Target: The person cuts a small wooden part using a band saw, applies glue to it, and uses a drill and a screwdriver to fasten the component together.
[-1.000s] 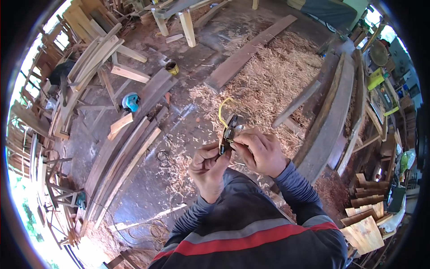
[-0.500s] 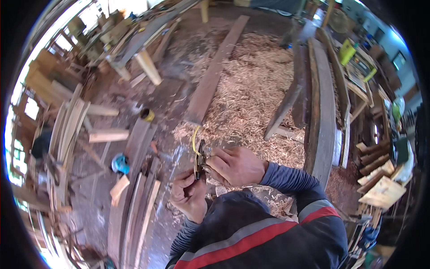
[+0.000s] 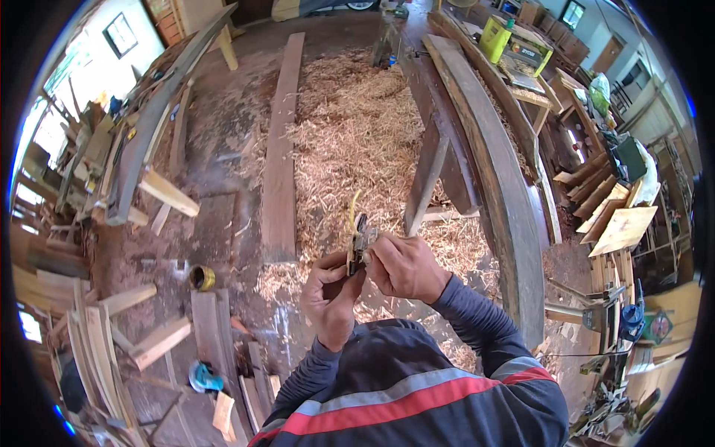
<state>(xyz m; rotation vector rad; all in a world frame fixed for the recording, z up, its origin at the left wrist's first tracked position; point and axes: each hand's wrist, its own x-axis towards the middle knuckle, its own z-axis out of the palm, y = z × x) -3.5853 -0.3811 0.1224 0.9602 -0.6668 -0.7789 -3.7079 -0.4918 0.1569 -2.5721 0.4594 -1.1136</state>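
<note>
Your left hand (image 3: 329,296) grips the tool (image 3: 358,243), your right hand (image 3: 406,268) pinches it; slack holding could drop it among shavings (image 3: 354,112).

Strip (image 3: 354,208) is showing yel.; tool (image 3: 360,242), blk w/ silvery bits. Shirt (image 3: 417,417) is sporting red & grey stripes on dk navy. Shavings (image 3: 354,112) are looking tan, tin (image 3: 208,279) yel., machine (image 3: 494,39) lime-grn.

Ahead of the fingers (image 3: 386,254), air over the shavings (image 3: 357,119) is free; rightward, a plank (image 3: 491,156) (thick) obstructs.
</note>
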